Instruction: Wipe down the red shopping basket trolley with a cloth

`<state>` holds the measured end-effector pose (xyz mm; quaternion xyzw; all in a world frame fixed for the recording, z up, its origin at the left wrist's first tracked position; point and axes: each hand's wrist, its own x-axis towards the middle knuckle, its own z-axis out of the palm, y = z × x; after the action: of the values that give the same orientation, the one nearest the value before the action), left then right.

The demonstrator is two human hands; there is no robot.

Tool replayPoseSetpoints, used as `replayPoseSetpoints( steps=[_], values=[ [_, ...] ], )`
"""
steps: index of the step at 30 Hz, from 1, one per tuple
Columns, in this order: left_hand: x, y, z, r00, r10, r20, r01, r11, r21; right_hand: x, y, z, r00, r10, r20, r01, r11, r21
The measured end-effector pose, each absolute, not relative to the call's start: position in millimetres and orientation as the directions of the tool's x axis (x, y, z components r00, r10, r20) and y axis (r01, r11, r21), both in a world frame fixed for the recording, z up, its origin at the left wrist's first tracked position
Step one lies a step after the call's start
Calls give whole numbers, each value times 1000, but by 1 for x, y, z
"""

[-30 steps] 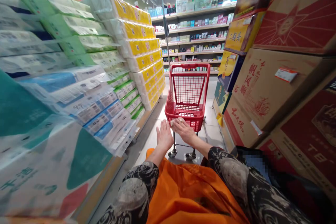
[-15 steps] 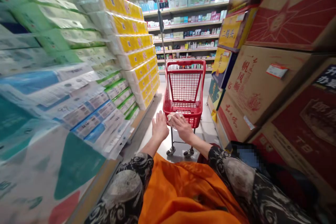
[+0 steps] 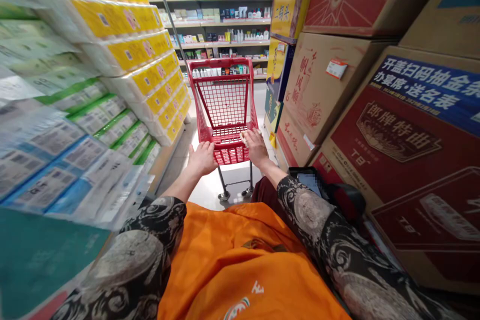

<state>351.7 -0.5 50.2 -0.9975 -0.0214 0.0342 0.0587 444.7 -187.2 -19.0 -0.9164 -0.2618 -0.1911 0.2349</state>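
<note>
A small red shopping cart (image 3: 232,152) with a grid-patterned flap stands upright in front of me in the aisle. My left hand (image 3: 202,158) is closed over the left corner of its near rim, with the fingertips partly hidden. At the right side of the same rim is my right hand (image 3: 256,146), its fingers bent over a pale crumpled cloth (image 3: 244,135). Most of that cloth is covered by the fingers. Below the basket, the cart's dark legs and small wheels (image 3: 224,195) rest on the light floor.
Yellow-and-white tissue packs (image 3: 123,55) and other plastic-wrapped packs (image 3: 86,155) are stacked closely on the left. Cardboard cartons (image 3: 318,85) form a wall on the right. Shelves of small goods (image 3: 221,24) cross the far end. Beside my right arm sits a dark object with a blurred screen (image 3: 309,183).
My view has turned down and to the right. My left hand has gone from spread fingers beside the cart to the rim's left corner. My right hand with the cloth is now at the rim's right side.
</note>
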Motion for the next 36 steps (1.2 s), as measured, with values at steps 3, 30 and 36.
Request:
replayPoseSetpoints(
  steps=[3, 30, 36],
  values=[
    [345, -19, 53, 997, -9, -76, -18, -993, -116, 446, -201, -7, 836, 337, 432, 508, -772, -381],
    [337, -36, 45, 979, -199, -39, -202, -953, -226, 405, -174, -5, 773, 396, 496, 627, -593, -505],
    [345, -10, 52, 999, -31, -24, -36, -965, -261, 422, -189, 3, 831, 384, 403, 550, -675, -491]
  ],
)
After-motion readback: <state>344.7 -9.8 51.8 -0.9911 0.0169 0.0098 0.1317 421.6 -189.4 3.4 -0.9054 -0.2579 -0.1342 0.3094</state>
